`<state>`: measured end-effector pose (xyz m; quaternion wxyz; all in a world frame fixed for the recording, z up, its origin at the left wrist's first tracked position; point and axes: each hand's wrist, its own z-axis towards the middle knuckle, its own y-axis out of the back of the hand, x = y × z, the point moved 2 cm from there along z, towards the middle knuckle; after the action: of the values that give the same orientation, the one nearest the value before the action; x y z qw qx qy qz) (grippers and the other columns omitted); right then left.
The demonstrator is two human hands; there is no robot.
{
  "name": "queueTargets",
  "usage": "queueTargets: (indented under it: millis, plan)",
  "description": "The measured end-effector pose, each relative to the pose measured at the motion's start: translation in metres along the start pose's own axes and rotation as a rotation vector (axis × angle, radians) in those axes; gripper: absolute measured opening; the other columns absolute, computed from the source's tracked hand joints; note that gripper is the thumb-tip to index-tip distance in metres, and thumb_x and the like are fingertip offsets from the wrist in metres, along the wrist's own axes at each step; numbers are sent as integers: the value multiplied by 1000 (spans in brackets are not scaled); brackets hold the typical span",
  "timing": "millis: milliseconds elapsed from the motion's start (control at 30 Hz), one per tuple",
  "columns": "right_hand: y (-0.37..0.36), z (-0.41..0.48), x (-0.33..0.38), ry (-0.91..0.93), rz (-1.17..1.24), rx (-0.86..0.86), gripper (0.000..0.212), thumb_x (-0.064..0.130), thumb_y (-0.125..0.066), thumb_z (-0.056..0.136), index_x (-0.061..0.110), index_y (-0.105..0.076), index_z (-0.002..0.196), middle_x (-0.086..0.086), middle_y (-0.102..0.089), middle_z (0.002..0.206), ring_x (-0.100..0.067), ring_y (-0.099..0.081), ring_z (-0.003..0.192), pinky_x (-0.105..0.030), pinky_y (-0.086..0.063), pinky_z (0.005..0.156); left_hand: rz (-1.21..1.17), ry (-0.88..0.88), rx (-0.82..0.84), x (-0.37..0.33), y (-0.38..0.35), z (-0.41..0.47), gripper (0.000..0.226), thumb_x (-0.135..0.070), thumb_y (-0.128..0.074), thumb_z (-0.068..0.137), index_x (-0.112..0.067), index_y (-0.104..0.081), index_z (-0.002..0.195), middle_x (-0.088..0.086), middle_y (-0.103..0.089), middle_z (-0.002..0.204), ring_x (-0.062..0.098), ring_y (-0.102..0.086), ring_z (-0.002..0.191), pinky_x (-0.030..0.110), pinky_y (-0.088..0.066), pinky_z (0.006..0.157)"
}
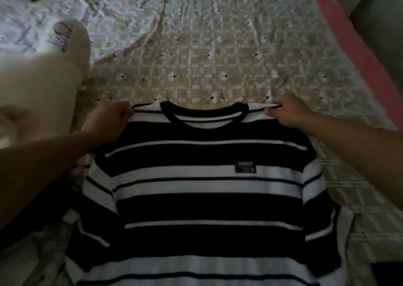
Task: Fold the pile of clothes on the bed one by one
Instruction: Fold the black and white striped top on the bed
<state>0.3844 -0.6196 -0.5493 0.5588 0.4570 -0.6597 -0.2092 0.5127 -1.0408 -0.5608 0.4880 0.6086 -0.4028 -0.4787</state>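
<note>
Checked bedsheet (218, 52); hands pinch striped knit sweater (207, 198).

A beige checked bedspread with small bear prints (218, 52) is covering the bed, wrinkling toward the far left. A pink mattress edge (357, 52) is running along the right side, with a dull grey-green wall (379, 19) rising beside it. Dim light is leaving the room shadowy, darkest in the near corners.

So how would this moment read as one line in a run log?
step: spreading striped sweater | left hand: pinching left shoulder | right hand: pinching right shoulder | surface: bed
</note>
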Motion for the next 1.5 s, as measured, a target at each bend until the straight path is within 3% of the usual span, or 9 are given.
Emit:
queueTargets:
  millis: [200, 333, 500, 667, 900, 1067, 1233, 1400, 1500]
  plan:
    - [-36, 17, -49, -163, 210, 103, 46, 49, -67, 85, 9, -66, 109, -5, -64, 102, -18, -61, 91, -29, -50, 81, 109, 165, -50, -22, -38, 8, 42, -30, -58, 94, -11, -46, 129, 24, -38, 141, 43, -34, 131, 57, -28, 108]
    - [-14, -24, -93, -263, 426, 246, 38, 38, -72, 81, 3, -68, 93, -16, -69, 87, -22, -71, 76, -21, -52, 62, -33, -181, -48, -112, -62, -23, 50, -28, -63, 89, -10, -45, 133, 19, -40, 138, 41, -36, 127, 55, -35, 101]
    - [1, -91, -143, -341, 453, 678, 39, 20, -69, 85, 15, -64, 123, -6, -70, 119, -21, -69, 103, -31, -55, 79, -183, -556, 103, -239, -106, -63, 47, -33, -54, 92, -15, -50, 135, 10, -44, 142, 31, -39, 132, 46, -37, 105]
    - [5, -136, -175, -372, 427, 909, 46, 8, -71, 86, 12, -60, 130, -4, -65, 129, -22, -62, 118, -39, -49, 102, -250, -608, 156, -313, -135, -75, 46, -36, -44, 100, -15, -43, 141, 7, -38, 150, 28, -30, 142, 44, -32, 111]
    - [111, -141, -240, -400, 713, 251, 91, 43, -99, 24, 3, -73, 101, -17, -73, 105, -30, -68, 95, -33, -57, 79, -43, -616, 180, -318, -154, -79, 64, -49, -34, 99, -16, -25, 153, 8, -21, 161, 27, -14, 150, 43, -18, 120]
    - [78, -158, -264, -487, 995, 40, 74, 42, -91, 47, 11, -64, 108, -16, -67, 119, -29, -66, 102, -41, -58, 86, 41, -605, 193, -322, -161, -82, 74, -58, -18, 96, -18, -12, 157, 6, -7, 166, 23, 0, 153, 43, -5, 124]
    - [37, -166, -257, -436, 1125, -18, 104, 41, -100, 24, 23, -47, 112, -3, -68, 97, -22, -68, 72, -35, -57, 60, -12, -591, 191, -332, -162, -73, 74, -64, -12, 95, -24, -13, 158, 4, -5, 166, 22, 3, 153, 46, -1, 124]
    - [31, -165, -237, -344, 651, -36, 107, 27, -84, 65, 38, -21, 151, 7, -24, 159, -17, -33, 141, -43, -40, 107, -42, -595, 189, -350, -159, -54, 67, -56, -10, 98, -23, -19, 156, 5, -7, 166, 24, 2, 153, 48, 0, 123]
    - [37, -165, -224, -160, 555, -84, 90, 11, -72, 83, 36, -20, 153, 20, -16, 160, 0, -15, 145, -30, -23, 113, -55, -619, 132, -368, -150, -33, 57, -44, -23, 104, -19, -22, 156, 8, -18, 163, 28, -11, 151, 50, -9, 122]
